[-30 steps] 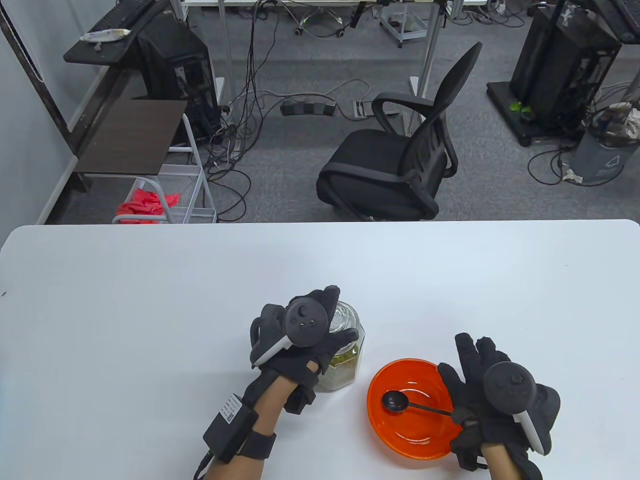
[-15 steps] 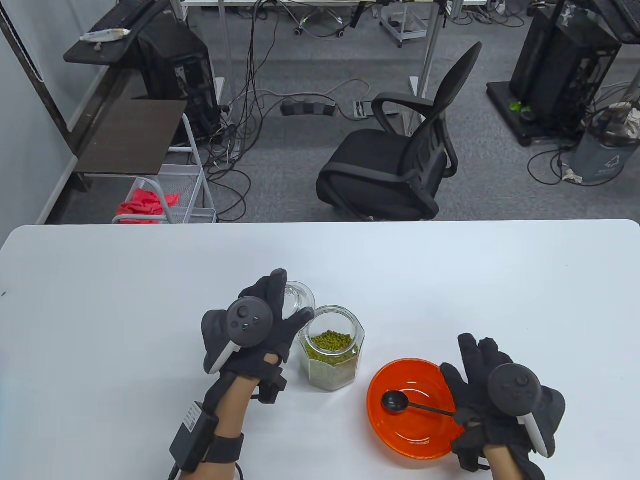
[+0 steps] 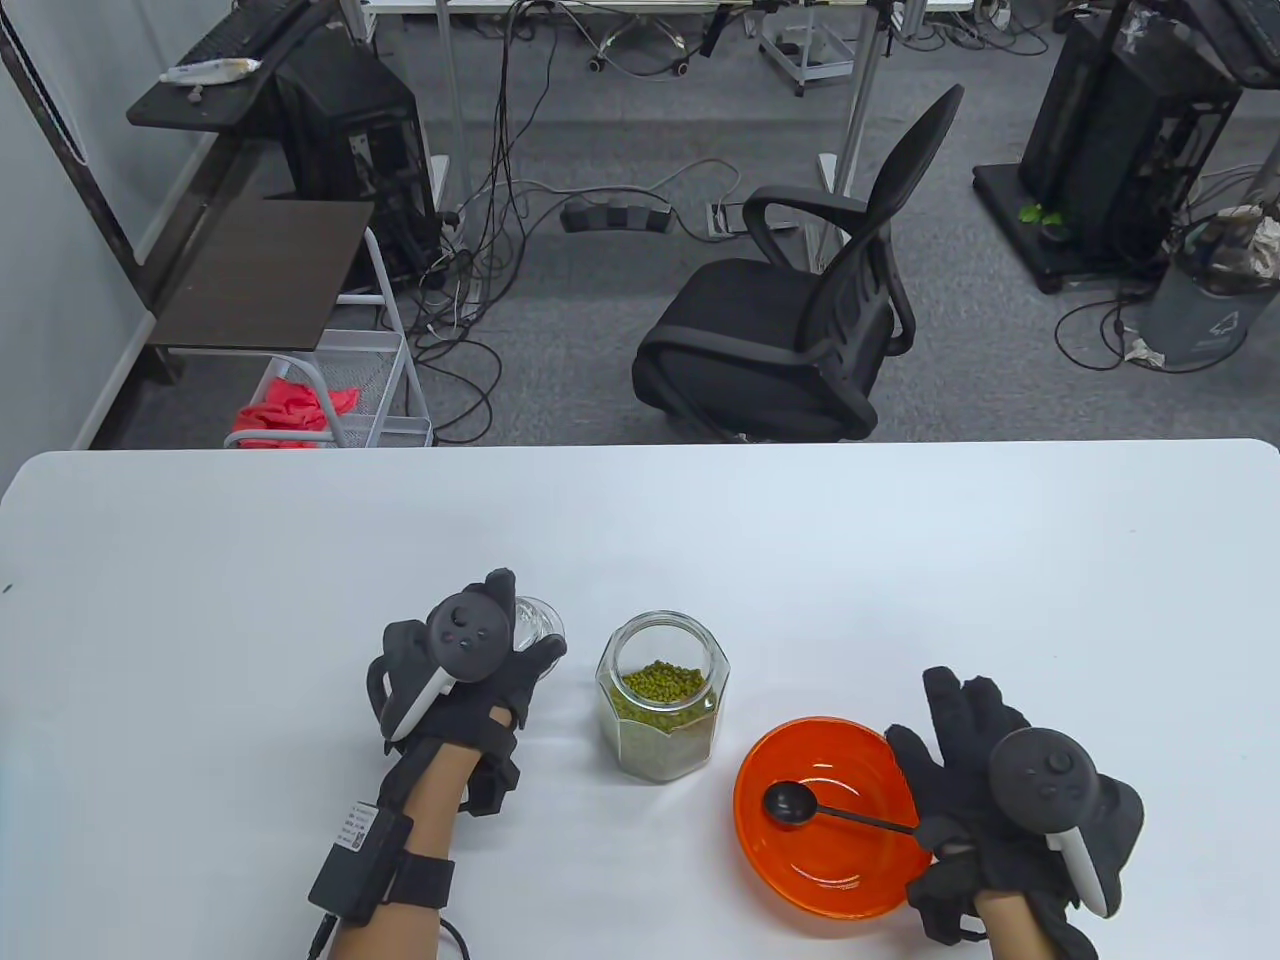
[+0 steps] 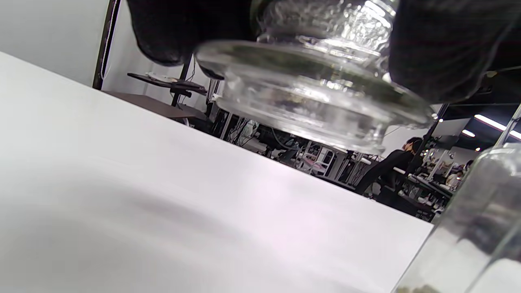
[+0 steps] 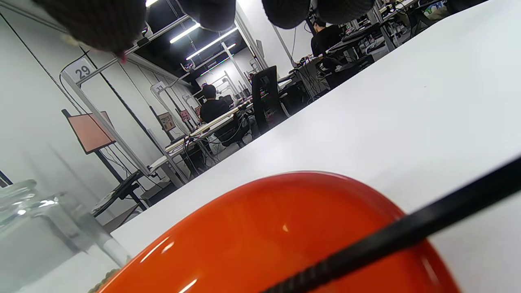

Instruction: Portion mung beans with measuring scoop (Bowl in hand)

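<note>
Table view: left hand point(image 3: 465, 665) grips the slippery, fragile glass lid point(image 4: 309, 85); right hand point(image 3: 985, 790) lies open beside the bowl point(image 3: 770, 860). We would pinch the light, stiff scoop point(image 3: 790, 803) by its handle.

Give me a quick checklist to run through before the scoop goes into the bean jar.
1. Jar open, beans visible: ok.
2. Glass lid clear of the jar, gripped by the left hand: ok.
3. Lid set down on the table: not ok, it hangs above it.
4. Scoop within reach, lying in the orange bowl: ok.
5. Right hand gripping the scoop handle: cannot tell.
6. Bowl lifted in hand: not ok.
</note>
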Demonstrator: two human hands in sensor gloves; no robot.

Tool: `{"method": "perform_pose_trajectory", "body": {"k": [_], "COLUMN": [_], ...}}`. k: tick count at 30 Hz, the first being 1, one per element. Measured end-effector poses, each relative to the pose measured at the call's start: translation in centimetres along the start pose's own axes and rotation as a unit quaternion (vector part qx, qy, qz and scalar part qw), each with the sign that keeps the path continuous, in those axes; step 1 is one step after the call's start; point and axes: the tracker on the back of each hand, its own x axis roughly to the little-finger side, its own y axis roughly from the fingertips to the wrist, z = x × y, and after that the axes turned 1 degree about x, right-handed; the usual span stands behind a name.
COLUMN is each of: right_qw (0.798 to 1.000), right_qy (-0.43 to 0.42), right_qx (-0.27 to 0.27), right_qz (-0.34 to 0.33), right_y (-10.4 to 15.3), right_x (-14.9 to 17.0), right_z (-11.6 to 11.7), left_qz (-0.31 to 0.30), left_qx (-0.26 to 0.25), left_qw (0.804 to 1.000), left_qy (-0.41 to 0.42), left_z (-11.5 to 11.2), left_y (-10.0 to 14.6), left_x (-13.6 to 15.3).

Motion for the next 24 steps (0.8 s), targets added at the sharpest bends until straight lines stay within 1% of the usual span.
{"method": "perform_pose_trajectory", "body": {"k": [4,10,24], "right_qw": [1.000,1.000,1.000], "right_qy": [0.000,0.002,0.002], "right_qx": [-0.001,-0.006,-0.011], "right_qz": [0.000,0.003,0.005], "right_y": [0.0,0.0,0.0], "right_x": [0.0,0.0,-0.1], "right_z": [0.0,0.0,0.0], "left_qz": [0.014,0.027,0.044], "left_qx": [0.028,0.064,0.094], "left_qw": [0.999,0.998,0.994], "left_qy": [-0.006,-0.007,-0.029], "left_z": [-1.4,-2.9,-4.3], "left_y": [-0.4,-0.8,-0.7], "left_x": [0.9,1.8,3.0]}}
